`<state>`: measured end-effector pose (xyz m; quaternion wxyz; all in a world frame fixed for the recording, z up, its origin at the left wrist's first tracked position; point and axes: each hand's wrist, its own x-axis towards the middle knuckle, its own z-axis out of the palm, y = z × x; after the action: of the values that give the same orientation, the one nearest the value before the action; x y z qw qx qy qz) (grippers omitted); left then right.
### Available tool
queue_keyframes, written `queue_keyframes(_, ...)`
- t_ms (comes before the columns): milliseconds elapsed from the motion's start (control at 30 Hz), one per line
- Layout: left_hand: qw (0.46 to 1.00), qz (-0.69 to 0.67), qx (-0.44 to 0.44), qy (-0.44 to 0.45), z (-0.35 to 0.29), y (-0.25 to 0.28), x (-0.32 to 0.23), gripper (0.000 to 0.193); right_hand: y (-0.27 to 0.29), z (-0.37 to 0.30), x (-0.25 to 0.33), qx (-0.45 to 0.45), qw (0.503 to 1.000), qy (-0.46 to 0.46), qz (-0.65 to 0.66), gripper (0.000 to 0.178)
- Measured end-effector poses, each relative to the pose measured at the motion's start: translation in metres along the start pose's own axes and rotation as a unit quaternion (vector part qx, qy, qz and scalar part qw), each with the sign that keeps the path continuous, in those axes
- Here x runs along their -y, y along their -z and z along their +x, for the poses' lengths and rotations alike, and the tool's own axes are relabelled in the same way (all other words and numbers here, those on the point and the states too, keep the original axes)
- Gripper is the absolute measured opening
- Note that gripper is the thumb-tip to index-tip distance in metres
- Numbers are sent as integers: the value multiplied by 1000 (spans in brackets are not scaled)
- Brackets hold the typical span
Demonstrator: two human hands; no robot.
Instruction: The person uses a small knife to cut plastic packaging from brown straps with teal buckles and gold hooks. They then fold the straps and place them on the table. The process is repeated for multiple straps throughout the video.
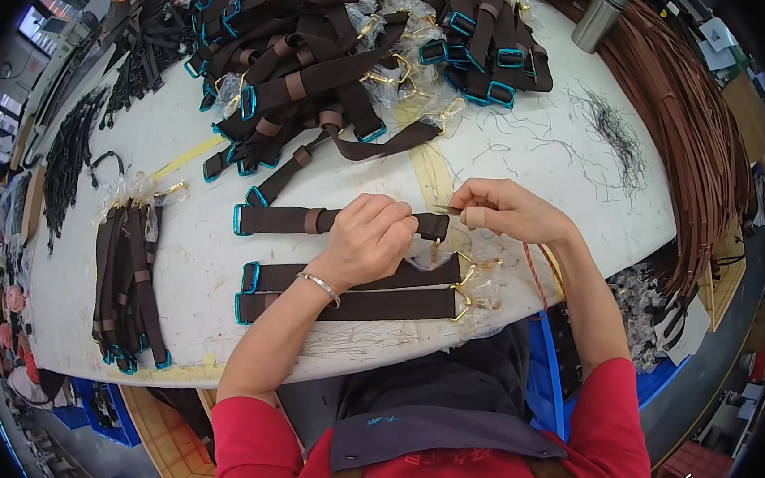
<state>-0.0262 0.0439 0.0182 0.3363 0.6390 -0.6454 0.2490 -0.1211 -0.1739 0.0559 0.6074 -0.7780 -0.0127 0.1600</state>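
Observation:
My left hand (pixel 370 238) is closed around a dark brown webbing strap (pixel 275 220). The strap has a blue-wrapped buckle at its left end and a brown loop along it. Its folded right end sticks out past my fingers. Close to that end, my right hand (pixel 508 213) pinches a small, thin, pointed metal tool (pixel 445 208), mostly hidden by the fingers. Tape wraps one right finger. Below my right hand a red cord (pixel 536 276) hangs down. Two similar straps (pixel 388 305) with gold hooks in clear plastic lie side by side nearest me.
A large heap of straps (pixel 298 84) covers the far side of the white table (pixel 338 355). Another bundle (pixel 125 277) lies at the left. Loose black threads (pixel 613 140), a metal flask (pixel 600 17) and long brown strips (pixel 676 90) are at the right. Bins stand below the table edge.

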Motion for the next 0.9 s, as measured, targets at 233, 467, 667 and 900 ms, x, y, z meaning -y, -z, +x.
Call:
queue_keyframes(233,1000,10,-17,-7,-3,-4,1,23,8,10,-7,47,999,-2,25,21)
queue_keyframes(467,1000,12,-23,-2,-1,-5,0,25,12,17,-12,69,997,-14,17,21)
queue_keyframes(667,999,20,-40,10,-2,-4,0,26,7,19,-9,62,997,-6,49,19)
queue_keyframes(900,998,18,-61,15,-2,-5,2,27,0,19,-15,16,996,11,88,17)
